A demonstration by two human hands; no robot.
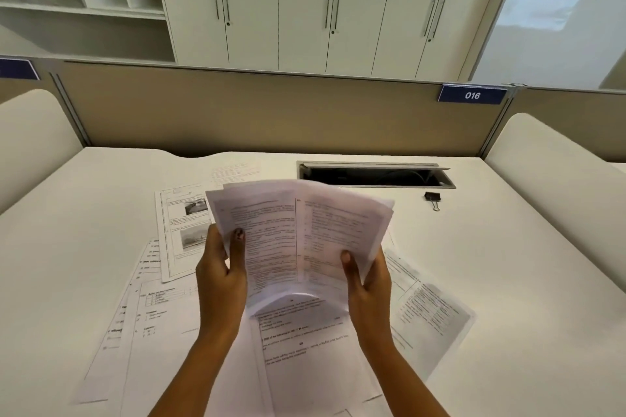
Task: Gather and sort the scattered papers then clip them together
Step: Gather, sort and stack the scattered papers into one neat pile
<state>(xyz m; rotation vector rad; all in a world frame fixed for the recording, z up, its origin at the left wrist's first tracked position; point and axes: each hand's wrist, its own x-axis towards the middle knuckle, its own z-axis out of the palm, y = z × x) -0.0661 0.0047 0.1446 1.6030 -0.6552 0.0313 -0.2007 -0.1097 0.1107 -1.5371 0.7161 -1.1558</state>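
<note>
Holding stack (305, 230) upright, long axis seemingly vertical.

- The white table (508, 247) is carrying loose printed pages and one clip.
- A photo sheet (183, 230) is lying left of centre, its near end overlapping the left sheets (135, 332), which are fanning out toward the near left edge.
- A middle sheet (305, 355) is lying by the near edge.
- A right sheet (430, 311) is lying tilted beside it.
- A far sheet (233, 173) is lying behind the photo sheet.
- A black clip (433, 199) is resting apart from the pages, just in front of the open hatch (372, 176).
</note>
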